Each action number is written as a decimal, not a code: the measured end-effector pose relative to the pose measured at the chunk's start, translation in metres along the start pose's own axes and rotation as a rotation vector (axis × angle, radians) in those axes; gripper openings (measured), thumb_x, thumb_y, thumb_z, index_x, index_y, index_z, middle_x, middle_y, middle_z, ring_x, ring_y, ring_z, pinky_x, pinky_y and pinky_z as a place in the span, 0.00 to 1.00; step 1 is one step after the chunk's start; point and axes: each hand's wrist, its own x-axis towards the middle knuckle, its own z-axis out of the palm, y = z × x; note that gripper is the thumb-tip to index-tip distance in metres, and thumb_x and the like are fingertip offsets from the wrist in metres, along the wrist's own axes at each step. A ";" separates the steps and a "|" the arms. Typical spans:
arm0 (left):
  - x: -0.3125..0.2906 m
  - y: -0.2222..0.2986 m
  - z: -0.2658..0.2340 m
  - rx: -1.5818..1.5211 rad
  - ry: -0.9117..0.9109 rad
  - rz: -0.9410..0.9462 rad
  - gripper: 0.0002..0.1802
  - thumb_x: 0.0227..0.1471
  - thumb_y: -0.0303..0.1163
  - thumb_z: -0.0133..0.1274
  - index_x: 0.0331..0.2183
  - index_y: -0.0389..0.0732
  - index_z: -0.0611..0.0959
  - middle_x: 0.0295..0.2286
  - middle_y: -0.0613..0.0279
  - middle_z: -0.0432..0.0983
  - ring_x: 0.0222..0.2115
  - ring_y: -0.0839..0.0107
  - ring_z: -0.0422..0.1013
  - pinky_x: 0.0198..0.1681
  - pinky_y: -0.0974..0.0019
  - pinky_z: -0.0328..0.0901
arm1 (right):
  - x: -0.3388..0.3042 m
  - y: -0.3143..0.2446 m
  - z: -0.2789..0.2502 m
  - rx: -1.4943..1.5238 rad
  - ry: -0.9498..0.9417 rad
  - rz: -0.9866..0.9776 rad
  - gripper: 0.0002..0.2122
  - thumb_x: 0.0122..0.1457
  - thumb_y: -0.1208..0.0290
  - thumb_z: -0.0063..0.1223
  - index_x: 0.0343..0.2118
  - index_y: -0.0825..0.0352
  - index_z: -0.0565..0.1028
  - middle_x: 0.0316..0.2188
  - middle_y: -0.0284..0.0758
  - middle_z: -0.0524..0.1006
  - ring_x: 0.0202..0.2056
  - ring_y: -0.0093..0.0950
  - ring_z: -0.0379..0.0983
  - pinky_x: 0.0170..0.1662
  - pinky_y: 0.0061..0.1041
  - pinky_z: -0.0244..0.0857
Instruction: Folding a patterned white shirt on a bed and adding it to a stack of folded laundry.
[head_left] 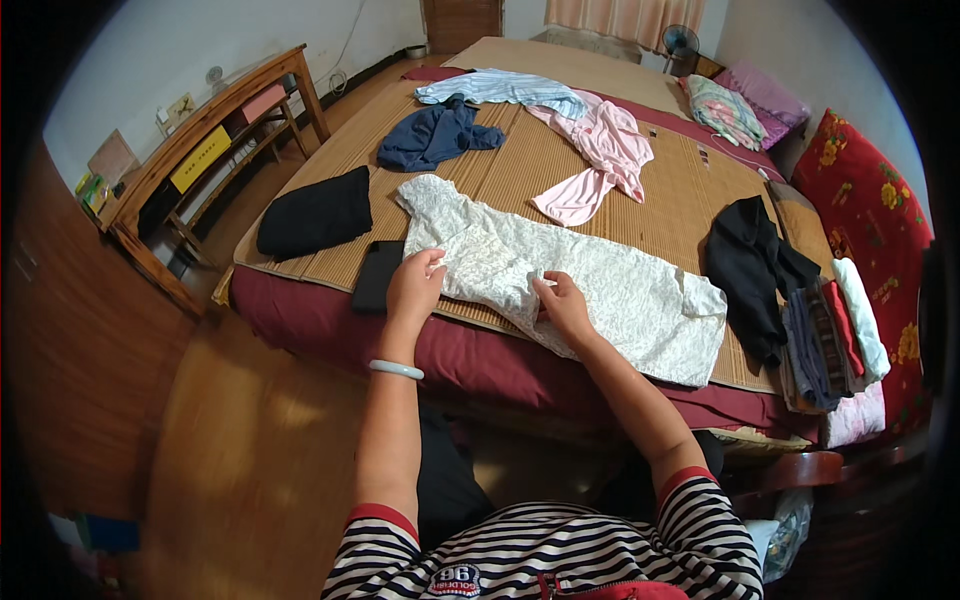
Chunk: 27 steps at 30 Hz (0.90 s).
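Observation:
A white garment [600, 275] with a fine grey pattern lies stretched out across the bamboo mat, close to the bed's front edge. My left hand [413, 287], with a pale bangle on its wrist, pinches the garment's near edge toward its left end. Farther right, my right hand [566, 308] has thumb and fingers closed on a fold along the same edge, lifting it slightly. Beside my left hand is a flat black object [374, 278], partly under the garment.
A folded black garment [318, 213] lies left; navy [432, 135], striped [500, 88] and pink [605, 155] clothes lie farther back. A black garment [752, 270] and a stack of folded clothes [815, 345] are at right. A wooden bench [215, 130] stands along the left wall.

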 end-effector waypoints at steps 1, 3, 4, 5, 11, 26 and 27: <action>-0.004 0.001 -0.002 0.189 0.068 0.062 0.16 0.52 0.30 0.57 0.44 0.40 0.82 0.40 0.58 0.78 0.38 0.65 0.75 0.40 0.64 0.70 | -0.008 -0.011 0.003 0.003 -0.003 0.001 0.25 0.61 0.65 0.56 0.55 0.77 0.64 0.27 0.41 0.78 0.29 0.29 0.78 0.30 0.27 0.72; -0.010 0.005 -0.002 0.379 0.134 0.127 0.16 0.50 0.29 0.57 0.44 0.42 0.82 0.39 0.59 0.78 0.38 0.62 0.75 0.41 0.62 0.70 | -0.027 -0.031 0.004 -0.306 -0.060 -0.072 0.31 0.57 0.65 0.60 0.58 0.76 0.61 0.25 0.42 0.77 0.27 0.31 0.77 0.30 0.30 0.70; -0.012 0.009 0.000 0.420 0.151 0.149 0.15 0.49 0.28 0.58 0.42 0.43 0.83 0.38 0.59 0.78 0.39 0.59 0.74 0.43 0.61 0.69 | -0.030 -0.031 0.003 -0.304 -0.057 -0.072 0.31 0.57 0.65 0.60 0.58 0.76 0.61 0.25 0.42 0.77 0.27 0.31 0.77 0.30 0.30 0.70; -0.013 0.012 0.001 0.461 0.167 0.171 0.15 0.48 0.28 0.58 0.41 0.44 0.83 0.38 0.58 0.78 0.40 0.56 0.73 0.45 0.59 0.68 | -0.033 -0.030 0.002 -0.407 -0.053 -0.124 0.33 0.55 0.65 0.61 0.59 0.75 0.60 0.24 0.42 0.77 0.27 0.32 0.77 0.30 0.31 0.69; -0.019 0.000 -0.010 0.423 -0.024 0.106 0.12 0.46 0.26 0.57 0.38 0.44 0.84 0.38 0.57 0.78 0.42 0.55 0.72 0.48 0.58 0.66 | -0.052 -0.044 -0.004 -0.452 -0.106 -0.200 0.35 0.53 0.67 0.63 0.62 0.70 0.59 0.21 0.39 0.75 0.23 0.32 0.73 0.29 0.31 0.66; -0.046 0.074 0.067 0.394 -0.126 0.628 0.17 0.48 0.33 0.60 0.41 0.39 0.82 0.42 0.52 0.77 0.46 0.51 0.69 0.50 0.54 0.65 | -0.051 -0.011 -0.110 -0.897 -0.056 -0.376 0.22 0.57 0.59 0.57 0.52 0.65 0.72 0.51 0.45 0.73 0.50 0.43 0.70 0.53 0.40 0.63; -0.049 0.075 0.074 0.401 -0.183 0.649 0.18 0.49 0.35 0.59 0.43 0.39 0.82 0.43 0.52 0.77 0.47 0.51 0.69 0.51 0.54 0.65 | -0.049 -0.006 -0.122 -0.974 -0.070 -0.346 0.24 0.57 0.57 0.57 0.53 0.64 0.71 0.55 0.44 0.70 0.54 0.43 0.66 0.57 0.42 0.59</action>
